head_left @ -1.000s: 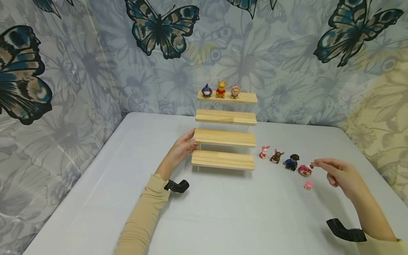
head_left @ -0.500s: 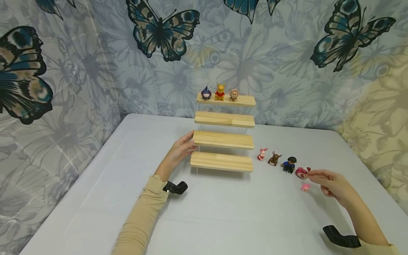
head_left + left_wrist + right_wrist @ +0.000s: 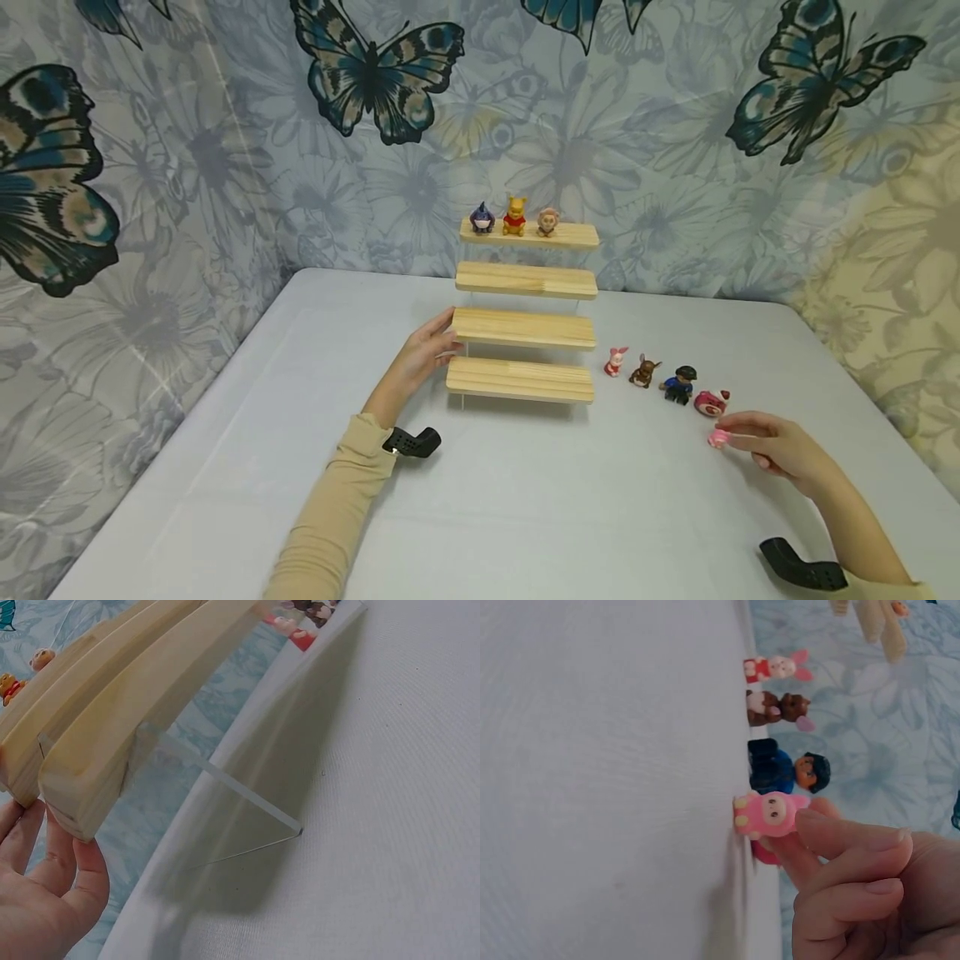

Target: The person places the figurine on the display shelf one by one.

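The wooden four-step display shelf (image 3: 521,379) stands on the table, its boards joined by clear supports. At its left end my left hand (image 3: 420,358) grips the edges of the lower boards; in the left wrist view, the fingertips of that hand (image 3: 52,900) press against the board ends. To the right, my right hand (image 3: 780,454) pinches a small pink hooded figurine (image 3: 769,814) by its head, thumb in front and a finger behind. The figurine's feet are at the tabletop. Just behind it is a dark pink bear figurine (image 3: 710,404), partly hidden in the right wrist view.
A piglet figurine (image 3: 616,362), a brown kangaroo figurine (image 3: 644,372) and a black-capped toy man (image 3: 678,386) form a row right of the shelf. On the top board are a donkey (image 3: 482,218), a yellow bear (image 3: 514,217) and a round-faced figurine (image 3: 547,222). Butterfly-print wall behind.
My right hand has moved from beside the dark pink bear down and toward the front, and its fingers now pinch the small pink figurine. The left hand stays on the shelf.
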`<state>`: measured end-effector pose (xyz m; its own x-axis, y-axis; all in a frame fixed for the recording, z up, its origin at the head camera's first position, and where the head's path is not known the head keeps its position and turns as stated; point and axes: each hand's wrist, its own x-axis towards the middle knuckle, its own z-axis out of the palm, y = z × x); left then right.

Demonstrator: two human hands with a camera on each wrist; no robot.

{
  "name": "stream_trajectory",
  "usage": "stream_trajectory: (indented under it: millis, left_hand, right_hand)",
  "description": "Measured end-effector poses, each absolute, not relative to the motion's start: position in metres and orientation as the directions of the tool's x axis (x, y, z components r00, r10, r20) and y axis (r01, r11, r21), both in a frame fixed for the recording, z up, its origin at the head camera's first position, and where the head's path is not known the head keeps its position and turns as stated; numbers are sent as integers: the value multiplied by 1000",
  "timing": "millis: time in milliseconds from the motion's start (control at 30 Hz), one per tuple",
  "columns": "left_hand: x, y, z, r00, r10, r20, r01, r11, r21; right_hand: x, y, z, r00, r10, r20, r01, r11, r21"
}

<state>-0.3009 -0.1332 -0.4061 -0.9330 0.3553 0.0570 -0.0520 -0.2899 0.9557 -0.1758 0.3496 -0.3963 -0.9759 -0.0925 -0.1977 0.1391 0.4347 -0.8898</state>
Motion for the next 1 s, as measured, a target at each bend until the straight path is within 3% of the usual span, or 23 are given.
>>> stream_trajectory:
  millis: [1000]
  left_hand:
    - [-287,-134,-389,-915,398,58,-66,-289,955]
  right_hand:
    - [-177,351,-410,-970,-46,-239,190,467,-864]
